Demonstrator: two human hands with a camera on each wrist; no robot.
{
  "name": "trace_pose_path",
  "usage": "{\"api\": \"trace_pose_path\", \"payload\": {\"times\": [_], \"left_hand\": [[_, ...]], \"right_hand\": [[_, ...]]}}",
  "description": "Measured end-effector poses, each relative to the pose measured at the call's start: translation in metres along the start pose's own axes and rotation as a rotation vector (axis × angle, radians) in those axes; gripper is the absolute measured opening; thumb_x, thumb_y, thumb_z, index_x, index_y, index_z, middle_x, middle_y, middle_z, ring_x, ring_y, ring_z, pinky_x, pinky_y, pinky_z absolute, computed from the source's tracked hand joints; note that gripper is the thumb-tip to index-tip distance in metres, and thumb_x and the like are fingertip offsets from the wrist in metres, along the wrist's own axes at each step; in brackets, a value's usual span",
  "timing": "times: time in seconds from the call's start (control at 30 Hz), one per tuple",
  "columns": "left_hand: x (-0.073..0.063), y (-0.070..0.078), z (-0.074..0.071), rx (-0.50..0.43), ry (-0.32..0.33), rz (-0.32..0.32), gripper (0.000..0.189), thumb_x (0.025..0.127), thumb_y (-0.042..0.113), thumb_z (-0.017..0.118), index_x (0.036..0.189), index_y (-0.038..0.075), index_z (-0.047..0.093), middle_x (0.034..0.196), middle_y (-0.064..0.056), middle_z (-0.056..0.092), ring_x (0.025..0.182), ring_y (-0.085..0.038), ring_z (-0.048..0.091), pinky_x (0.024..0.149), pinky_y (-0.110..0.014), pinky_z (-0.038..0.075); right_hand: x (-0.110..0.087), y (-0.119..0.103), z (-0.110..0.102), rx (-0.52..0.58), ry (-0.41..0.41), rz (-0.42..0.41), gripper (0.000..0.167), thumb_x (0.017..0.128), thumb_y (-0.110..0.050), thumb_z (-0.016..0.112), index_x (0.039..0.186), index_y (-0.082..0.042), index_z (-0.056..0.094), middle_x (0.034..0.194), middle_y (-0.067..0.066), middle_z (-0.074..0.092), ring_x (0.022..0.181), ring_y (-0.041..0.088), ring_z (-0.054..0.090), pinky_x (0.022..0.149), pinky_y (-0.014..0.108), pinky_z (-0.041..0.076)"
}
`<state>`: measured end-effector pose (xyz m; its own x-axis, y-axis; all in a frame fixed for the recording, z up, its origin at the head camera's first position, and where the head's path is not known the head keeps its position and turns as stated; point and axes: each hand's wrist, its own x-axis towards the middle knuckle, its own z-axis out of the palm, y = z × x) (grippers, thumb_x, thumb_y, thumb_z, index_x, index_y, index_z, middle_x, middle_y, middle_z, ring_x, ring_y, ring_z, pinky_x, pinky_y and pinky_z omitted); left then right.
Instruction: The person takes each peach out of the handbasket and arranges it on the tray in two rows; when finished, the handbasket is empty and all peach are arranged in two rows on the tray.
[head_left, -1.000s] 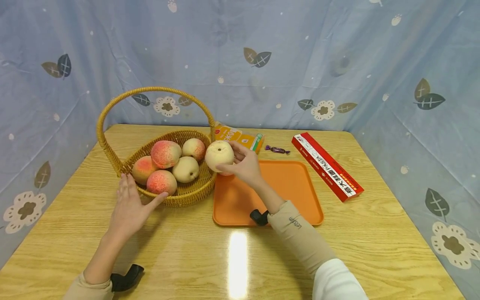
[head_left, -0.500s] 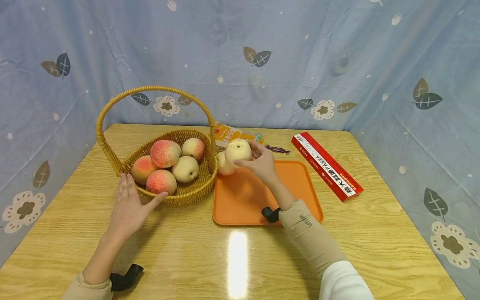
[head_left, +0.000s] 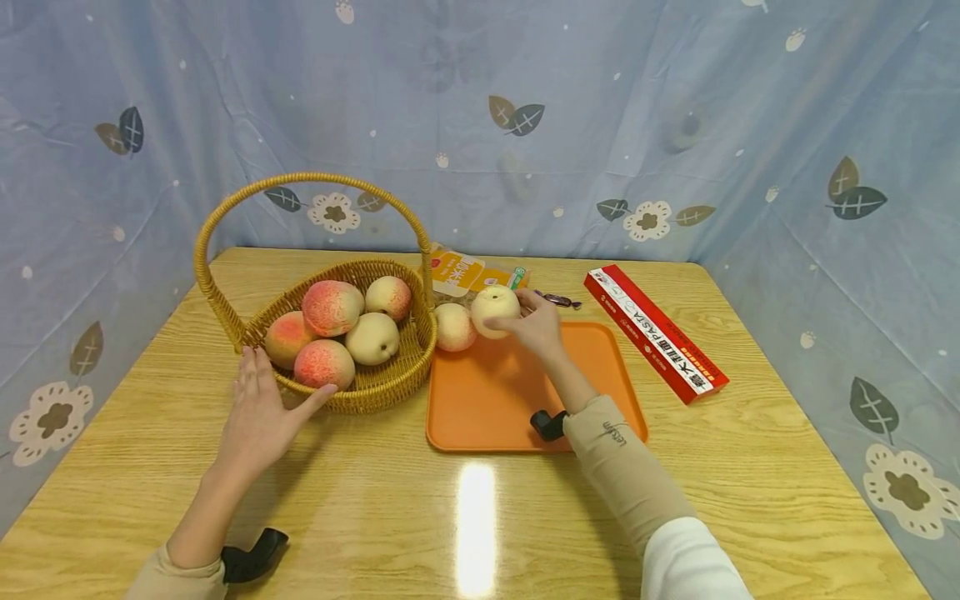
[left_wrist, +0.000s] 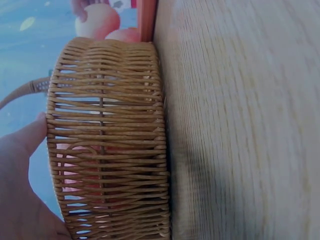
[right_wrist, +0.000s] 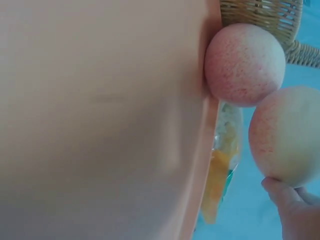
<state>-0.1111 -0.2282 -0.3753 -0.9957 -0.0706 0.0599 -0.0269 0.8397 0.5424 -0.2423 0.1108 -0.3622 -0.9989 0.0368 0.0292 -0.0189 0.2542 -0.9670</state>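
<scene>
My right hand (head_left: 540,331) grips a pale yellow peach (head_left: 495,308) over the back of the orange tray (head_left: 495,408). In the right wrist view, thumb and fingertips are at the side of this peach, which hangs clear of the tray. Another peach (head_left: 454,327), cream and pink, sits at the tray's back left corner, beside the wicker basket (head_left: 382,393). Several pink and cream peaches (head_left: 332,308) lie in the basket. My left hand (head_left: 257,412) rests against the basket's near left side, fingers straight and thumb (left_wrist: 32,132) spread along the rim.
Behind the tray lie an orange-and-clear food packet (head_left: 465,271) and a purple wrapped candy (head_left: 561,301). A long red pasta box (head_left: 654,333) lies slanted to the right of the tray. The basket's tall handle (head_left: 311,177) arches over it; a blue curtain (head_left: 480,125) hangs behind the table.
My right hand has carried the pale peach rightward from the basket's right rim to above the tray, uncovering the peach at the tray's corner. My left hand has stayed at the basket.
</scene>
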Motion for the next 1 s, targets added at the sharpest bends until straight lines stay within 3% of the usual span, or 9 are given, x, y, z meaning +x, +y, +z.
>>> {"api": "trace_pose_path", "payload": {"times": [0.2, 0.4, 0.6, 0.83, 1.0], "left_hand": [[0.0, 0.001, 0.0, 0.001, 0.003, -0.002, 0.114, 0.092, 0.064, 0.051, 0.146, -0.015, -0.012, 0.152, -0.032, -0.021, 0.141, -0.049, -0.014, 0.113, -0.062, 0.001], [0.0, 0.002, -0.001, 0.01, 0.001, 0.002, 0.114, 0.092, 0.064, 0.05, 0.146, -0.015, -0.012, 0.152, -0.032, -0.021, 0.14, -0.048, -0.015, 0.113, -0.062, -0.001], [-0.001, 0.001, 0.0, 0.008, 0.007, 0.009, 0.114, 0.092, 0.064, 0.05, 0.146, -0.015, -0.012, 0.152, -0.033, -0.021, 0.14, -0.048, -0.015, 0.113, -0.062, 0.0], [0.0, 0.001, 0.0, 0.012, 0.003, 0.006, 0.114, 0.092, 0.064, 0.05, 0.146, -0.016, -0.012, 0.152, -0.033, -0.02, 0.14, -0.049, -0.014, 0.113, -0.062, 0.0], [0.0, 0.001, -0.001, 0.013, -0.004, -0.003, 0.114, 0.092, 0.064, 0.05, 0.146, -0.015, -0.013, 0.152, -0.032, -0.022, 0.14, -0.048, -0.015, 0.113, -0.062, 0.001]], "right_hand": [[0.004, 0.009, -0.003, -0.039, 0.042, 0.077, 0.062, 0.072, -0.009, 0.084, 0.128, 0.002, 0.059, 0.13, 0.018, 0.059, 0.121, 0.031, 0.054, 0.098, 0.04, 0.048], [0.007, 0.016, -0.004, -0.11, 0.027, 0.103, 0.07, 0.07, -0.009, 0.086, 0.131, 0.005, 0.057, 0.128, 0.02, 0.059, 0.118, 0.033, 0.054, 0.098, 0.041, 0.048], [0.01, 0.021, -0.003, -0.166, 0.022, 0.095, 0.066, 0.069, -0.011, 0.087, 0.128, 0.004, 0.059, 0.126, 0.021, 0.06, 0.114, 0.034, 0.055, 0.094, 0.042, 0.049], [0.011, 0.022, 0.001, -0.215, 0.02, 0.063, 0.051, 0.07, -0.012, 0.086, 0.114, 0.003, 0.066, 0.114, 0.02, 0.063, 0.103, 0.033, 0.058, 0.085, 0.041, 0.053], [0.011, 0.02, 0.001, -0.3, -0.014, -0.001, 0.054, 0.072, -0.015, 0.085, 0.118, 0.004, 0.064, 0.116, 0.021, 0.063, 0.104, 0.036, 0.059, 0.086, 0.043, 0.052]]}}
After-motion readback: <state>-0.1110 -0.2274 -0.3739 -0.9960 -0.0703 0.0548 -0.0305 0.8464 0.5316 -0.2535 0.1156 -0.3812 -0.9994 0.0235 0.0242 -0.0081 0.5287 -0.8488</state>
